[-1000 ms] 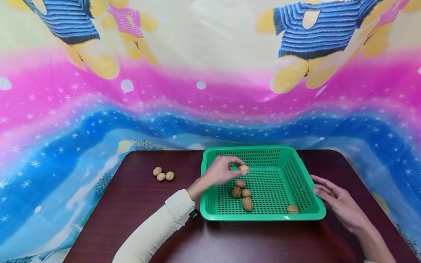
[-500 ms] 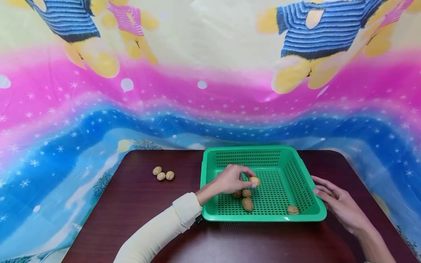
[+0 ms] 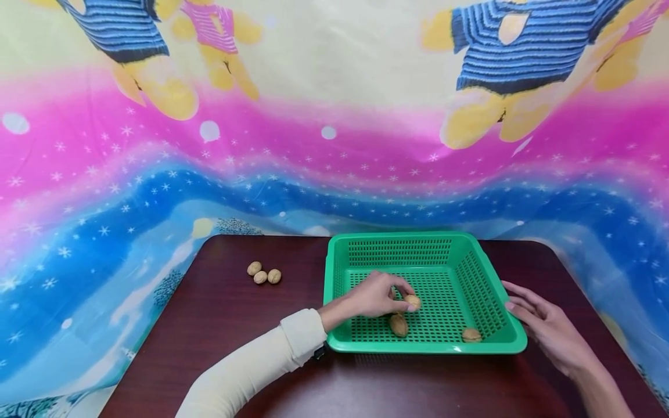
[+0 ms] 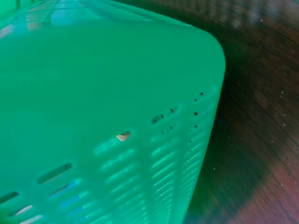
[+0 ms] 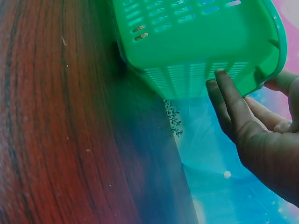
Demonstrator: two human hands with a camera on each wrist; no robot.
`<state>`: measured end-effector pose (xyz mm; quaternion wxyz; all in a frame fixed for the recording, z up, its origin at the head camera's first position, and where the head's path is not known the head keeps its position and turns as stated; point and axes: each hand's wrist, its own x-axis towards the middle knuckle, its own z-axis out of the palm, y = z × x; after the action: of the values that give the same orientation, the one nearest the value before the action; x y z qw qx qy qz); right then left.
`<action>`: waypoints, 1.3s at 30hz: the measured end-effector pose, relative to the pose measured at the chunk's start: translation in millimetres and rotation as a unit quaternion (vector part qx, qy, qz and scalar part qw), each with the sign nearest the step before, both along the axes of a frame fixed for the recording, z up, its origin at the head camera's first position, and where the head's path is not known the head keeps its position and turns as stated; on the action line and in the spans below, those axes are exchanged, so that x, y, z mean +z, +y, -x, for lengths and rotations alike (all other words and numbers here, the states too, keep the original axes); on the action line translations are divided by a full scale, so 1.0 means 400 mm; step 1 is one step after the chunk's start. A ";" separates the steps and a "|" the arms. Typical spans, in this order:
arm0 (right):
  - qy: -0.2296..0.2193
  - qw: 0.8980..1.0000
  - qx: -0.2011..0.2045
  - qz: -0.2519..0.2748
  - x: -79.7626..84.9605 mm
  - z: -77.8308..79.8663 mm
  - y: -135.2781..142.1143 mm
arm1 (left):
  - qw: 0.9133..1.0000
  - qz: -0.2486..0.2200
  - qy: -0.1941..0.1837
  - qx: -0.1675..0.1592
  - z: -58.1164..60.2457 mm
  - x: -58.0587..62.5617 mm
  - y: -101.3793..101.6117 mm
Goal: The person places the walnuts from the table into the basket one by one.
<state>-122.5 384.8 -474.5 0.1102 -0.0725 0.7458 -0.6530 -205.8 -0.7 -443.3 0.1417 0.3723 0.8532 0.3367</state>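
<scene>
A green plastic basket (image 3: pixel 413 347) with slotted walls stands on the dark table. Inside it, my left hand (image 3: pixel 378 295) pinches a walnut (image 3: pixel 413 302) between thumb and fingers, low near the basket floor. Just below that hand lies a darker walnut (image 3: pixel 399 325), with others partly hidden behind the fingers. Another walnut (image 3: pixel 471 335) rests in the near right corner. My right hand (image 3: pixel 546 325) holds the basket's right rim, thumb at the edge; in the right wrist view, fingers (image 5: pixel 229 95) lie against the outer wall. The left wrist view shows mostly the basket's outer wall (image 4: pixel 93 84).
Left of the basket, a group of three walnuts (image 3: pixel 260 277) sits on the table (image 3: pixel 235 325). A printed cloth (image 3: pixel 324 174) hangs right behind the table's back edge.
My left hand, pinching the walnut, has moved right and down into the basket, now covering some of the walnuts there. The right hand stays at the rim. The head view has shifted slightly.
</scene>
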 end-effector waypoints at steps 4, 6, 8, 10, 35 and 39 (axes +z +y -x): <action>-0.001 1.000 -0.001 -0.003 0.001 0.000 0.002 | 1.000 0.004 0.007 -0.004 0.000 -0.004 0.001; -0.002 1.000 0.000 -0.004 0.001 0.000 0.003 | 1.000 -0.002 -0.003 0.000 0.000 -0.003 0.001; -0.003 1.000 0.000 -0.006 0.000 -0.001 0.003 | 1.000 -0.007 -0.010 0.007 0.000 0.000 0.000; -0.004 1.000 -0.001 -0.007 -0.001 -0.001 0.004 | 1.000 -0.013 -0.013 0.014 0.001 0.004 -0.003; 0.002 1.000 0.005 0.017 -0.008 0.002 0.005 | 0.977 -0.089 0.023 0.194 0.066 0.084 -0.273; 0.002 1.000 0.003 0.014 -0.007 0.003 0.006 | 0.965 -0.089 0.038 0.244 0.084 0.081 -0.357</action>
<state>-123.9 387.1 -477.3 0.1097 -0.0779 0.7363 -0.6632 -239.5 -143.3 -411.0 -0.0108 0.1766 0.8895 0.4212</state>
